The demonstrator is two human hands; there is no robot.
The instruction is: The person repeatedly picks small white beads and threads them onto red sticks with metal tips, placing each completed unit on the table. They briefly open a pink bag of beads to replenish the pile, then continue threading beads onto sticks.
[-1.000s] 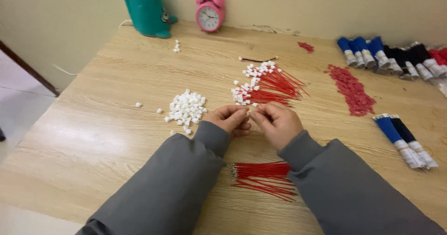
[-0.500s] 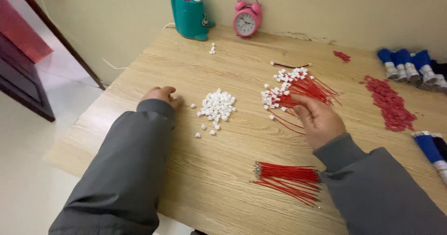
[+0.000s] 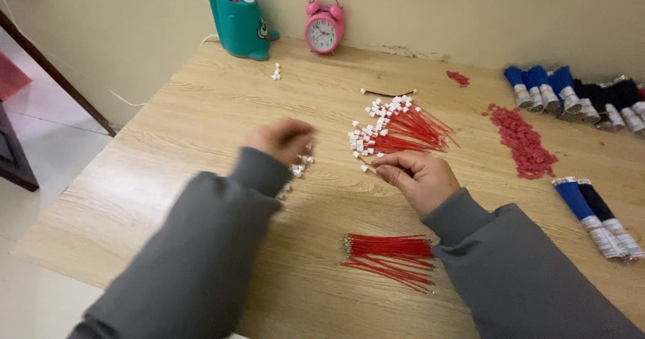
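Note:
My right hand (image 3: 415, 176) rests on the wooden table (image 3: 201, 131) and pinches a thin red wire with a white connector (image 3: 365, 167) at its tip. Just beyond it lies a heap of red wires fitted with white connectors (image 3: 402, 125). My left hand (image 3: 281, 139) is blurred with motion and hovers over the pile of loose white connectors (image 3: 300, 169), hiding most of it. Whether its fingers hold anything cannot be told. A bundle of bare red wires (image 3: 390, 251) lies near the front edge, between my sleeves.
A teal pen holder (image 3: 239, 24) and a pink alarm clock (image 3: 324, 30) stand against the wall. Small red pieces (image 3: 521, 141) lie in a strip at the right. Blue and black wire bundles (image 3: 574, 97) lie far right, with two more (image 3: 598, 213) nearer.
The hands parted after working together at the middle. My left hand went out to the left edge, then came back over the white connectors. My right hand stayed by the finished heap.

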